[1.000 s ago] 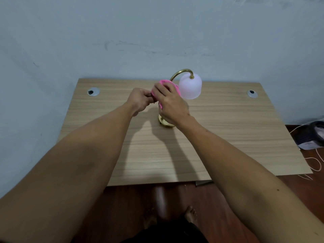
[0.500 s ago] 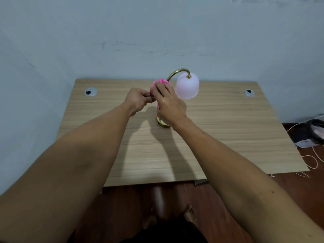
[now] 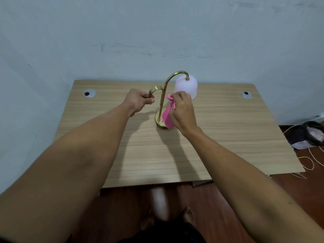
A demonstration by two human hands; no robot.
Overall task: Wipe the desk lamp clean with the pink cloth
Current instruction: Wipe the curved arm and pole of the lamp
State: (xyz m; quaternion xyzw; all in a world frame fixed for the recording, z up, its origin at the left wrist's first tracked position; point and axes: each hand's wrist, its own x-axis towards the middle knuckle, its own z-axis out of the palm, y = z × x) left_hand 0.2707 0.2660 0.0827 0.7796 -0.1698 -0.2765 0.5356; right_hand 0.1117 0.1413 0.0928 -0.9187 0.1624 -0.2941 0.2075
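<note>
Head view: the desk lamp (image 3: pixel 162 102) is seen upright mid-desk (image 3: pixel 228 137). Its small curved brass handle (image 3: pixel 155 89) is pinched by the closed left hand (image 3: pixel 138 100). The pink cloth (image 3: pixel 168 116) is gripped in the closed right hand (image 3: pixel 182 111), hanging just beside the stem over the base.

Pink cloth (image 3: pixel 168 115) now lower, off lamp neck (image 3: pixel 162 102).

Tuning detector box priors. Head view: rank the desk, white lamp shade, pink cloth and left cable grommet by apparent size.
1. desk, by far the largest.
2. white lamp shade.
3. pink cloth: looks close to the shade, partly hidden by the right hand, so 2 and 3 are unsure.
4. left cable grommet, smallest.
</note>
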